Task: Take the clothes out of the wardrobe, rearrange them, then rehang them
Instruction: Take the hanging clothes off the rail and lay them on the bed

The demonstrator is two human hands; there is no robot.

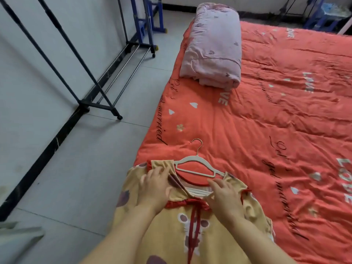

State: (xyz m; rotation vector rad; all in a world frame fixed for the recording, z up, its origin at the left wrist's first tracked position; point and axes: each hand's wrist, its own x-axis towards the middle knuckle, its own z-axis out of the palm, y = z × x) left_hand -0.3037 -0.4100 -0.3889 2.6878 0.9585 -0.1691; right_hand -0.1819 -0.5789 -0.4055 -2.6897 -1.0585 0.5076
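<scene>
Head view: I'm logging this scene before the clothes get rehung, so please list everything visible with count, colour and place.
dress: one, yellow with red trim, near bed edge, under both hands
hanger: one, white, on bedspread, partly inside dress neck
bedspread: one, orange-red with lettering, covering bed
rolled quilt: one, pale pink, bed's far end
garment rack: one, black, along left wall
blue frames: two, blue, far corners
left hand: one, on dress shoulder beside hanger's left end
right hand: one, at dress neckline below hanger's right end
</scene>
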